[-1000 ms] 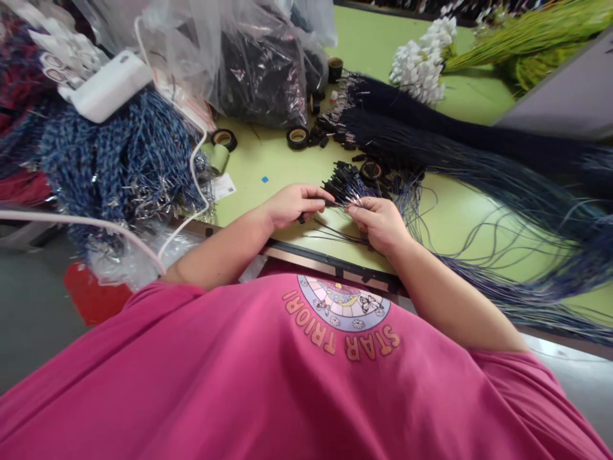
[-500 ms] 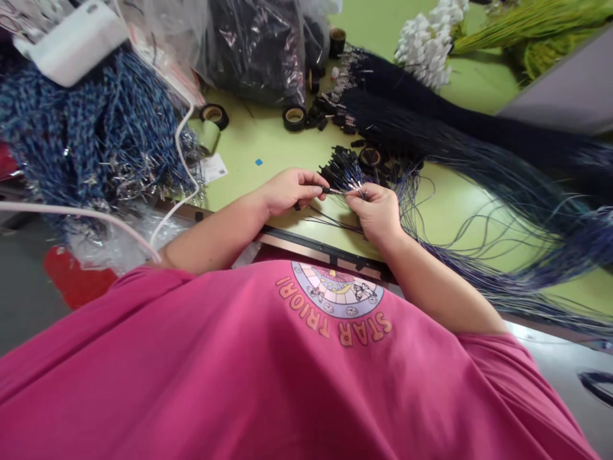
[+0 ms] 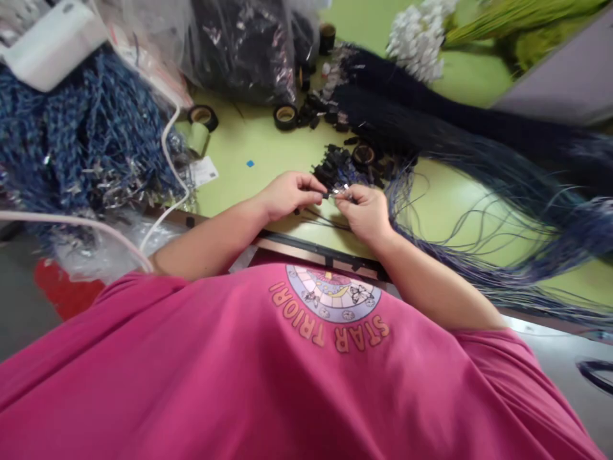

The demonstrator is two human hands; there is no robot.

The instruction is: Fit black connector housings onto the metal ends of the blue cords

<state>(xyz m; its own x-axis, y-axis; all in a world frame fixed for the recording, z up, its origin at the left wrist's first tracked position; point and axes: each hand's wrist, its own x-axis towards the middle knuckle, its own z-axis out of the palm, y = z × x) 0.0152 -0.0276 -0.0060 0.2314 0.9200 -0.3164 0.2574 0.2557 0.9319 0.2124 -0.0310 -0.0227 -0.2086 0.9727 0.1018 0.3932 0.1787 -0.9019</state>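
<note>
My left hand [image 3: 288, 195] is closed, thumb and fingertips pinching a small black connector [image 3: 325, 195]. Just to its right, my right hand [image 3: 368, 212] pinches a thin wire near its shiny end [image 3: 336, 191]. The two sets of fingertips are almost together, and blur hides whether wire end and connector touch. Behind them lies a heap of black connectors [image 3: 330, 165] joined to purple-blue wires. Loose dark wires [image 3: 325, 220] lie on the table under both hands.
Long dark wire bundles [image 3: 431, 121] run across the right of the green table [image 3: 230, 150]. Black tape rolls [image 3: 286, 117] stand near a plastic bag [image 3: 239, 51] of black parts. Blue twisted wires [image 3: 86, 121] and a white cable [image 3: 165, 137] lie left. White connectors [image 3: 421, 41] are at the back.
My right hand has come closer to the left, and the gap between their fingertips has narrowed. The whole view has shifted slightly.
</note>
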